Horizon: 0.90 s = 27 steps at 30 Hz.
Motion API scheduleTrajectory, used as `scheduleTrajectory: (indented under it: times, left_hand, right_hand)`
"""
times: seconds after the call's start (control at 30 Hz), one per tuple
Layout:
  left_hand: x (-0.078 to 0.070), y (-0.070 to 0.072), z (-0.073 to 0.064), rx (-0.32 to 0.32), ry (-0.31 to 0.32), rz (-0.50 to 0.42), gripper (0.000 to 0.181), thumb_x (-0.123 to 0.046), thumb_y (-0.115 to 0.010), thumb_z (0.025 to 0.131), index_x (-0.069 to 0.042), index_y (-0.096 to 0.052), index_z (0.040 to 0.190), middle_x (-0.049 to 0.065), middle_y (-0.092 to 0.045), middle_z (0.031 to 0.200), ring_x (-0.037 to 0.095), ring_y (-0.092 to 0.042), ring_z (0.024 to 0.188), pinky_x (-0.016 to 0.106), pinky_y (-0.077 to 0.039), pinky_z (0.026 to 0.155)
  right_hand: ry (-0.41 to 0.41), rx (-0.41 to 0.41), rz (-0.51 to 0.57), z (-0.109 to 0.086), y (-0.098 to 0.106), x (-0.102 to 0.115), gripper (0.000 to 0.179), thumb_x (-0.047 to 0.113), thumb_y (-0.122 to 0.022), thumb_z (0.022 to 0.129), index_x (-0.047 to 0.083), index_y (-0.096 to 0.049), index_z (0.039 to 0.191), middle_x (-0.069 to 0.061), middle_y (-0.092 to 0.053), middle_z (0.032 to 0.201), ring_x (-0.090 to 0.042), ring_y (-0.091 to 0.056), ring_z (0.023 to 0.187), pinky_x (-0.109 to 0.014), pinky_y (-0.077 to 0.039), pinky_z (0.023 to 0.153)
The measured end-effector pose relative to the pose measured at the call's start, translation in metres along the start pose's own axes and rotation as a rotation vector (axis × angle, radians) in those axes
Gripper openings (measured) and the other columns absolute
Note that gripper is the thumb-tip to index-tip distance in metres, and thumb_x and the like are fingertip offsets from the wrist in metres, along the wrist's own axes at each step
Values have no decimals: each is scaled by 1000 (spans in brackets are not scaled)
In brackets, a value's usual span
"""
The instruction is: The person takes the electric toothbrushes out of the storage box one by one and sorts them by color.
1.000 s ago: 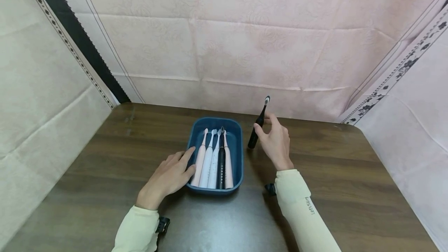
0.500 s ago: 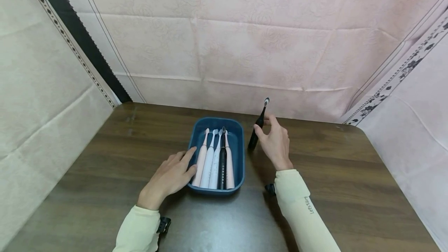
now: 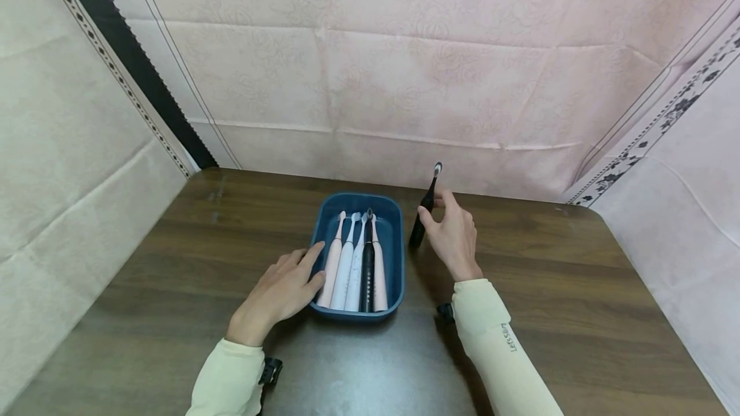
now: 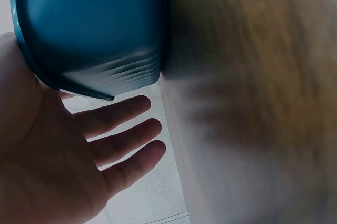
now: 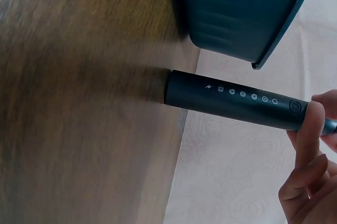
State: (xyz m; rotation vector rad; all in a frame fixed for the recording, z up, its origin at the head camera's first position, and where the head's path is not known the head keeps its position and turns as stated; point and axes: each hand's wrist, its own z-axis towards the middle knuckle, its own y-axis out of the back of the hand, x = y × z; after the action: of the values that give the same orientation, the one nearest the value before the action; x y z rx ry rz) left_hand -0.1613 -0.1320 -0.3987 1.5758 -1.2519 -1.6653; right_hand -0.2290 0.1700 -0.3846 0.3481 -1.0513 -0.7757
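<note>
My right hand (image 3: pixel 453 236) pinches a black electric toothbrush (image 3: pixel 418 231) near its neck, brush head up, just right of the blue bin (image 3: pixel 357 316). In the right wrist view, the base of its handle (image 5: pixel 210 95), with a button and a row of small icons, comes right down at the tabletop. My left hand (image 3: pixel 279 293) rests at the bin's left rim, index finger and thumb over the edge; the left wrist view has the other fingers (image 4: pixel 126 145) stretched out beside the wall. Inside the bin, several electric toothbrushes lie side by side: pink (image 3: pixel 331 271), white (image 3: pixel 342 275) and black (image 3: pixel 367 278) ones among them.
The bin stands on a dark wood-grain table (image 3: pixel 549 287). Behind the table's far edge hangs a pale patterned cloth (image 3: pixel 433 82), with more cloth at the left (image 3: pixel 87 210) and right (image 3: pixel 688 210) sides.
The toothbrush in my right hand has tilted and shifted very slightly left. My left hand stays at the bin's rim, and the brushes in the bin lie as before.
</note>
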Motion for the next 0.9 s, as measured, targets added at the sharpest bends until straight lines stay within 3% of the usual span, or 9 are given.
scheduleTrajectory:
  times: [0.67, 0.9]
  left_hand:
    - [0, 1, 0, 7, -5, -10, 63, -33, -50, 105, -14, -29, 161, 25, -37, 156, 46, -36, 140, 67, -32, 110]
    - [0, 1, 0, 7, 0, -9, 63, -32, -50, 105, -13, -29, 161, 25, -37, 156, 46, -36, 140, 67, -31, 110]
  right_hand:
    - [-25, 15, -37, -3, 0, -1, 34, 24, -72, 95, 10, -63, 125, -15, -72, 115, -22, -48, 55, -36, -35, 49]
    - [-16, 16, -37, -5, -1, -1, 34, 22, -72, 95, 9, -63, 125, -16, -73, 115, -21, -46, 49, -35, -34, 45]
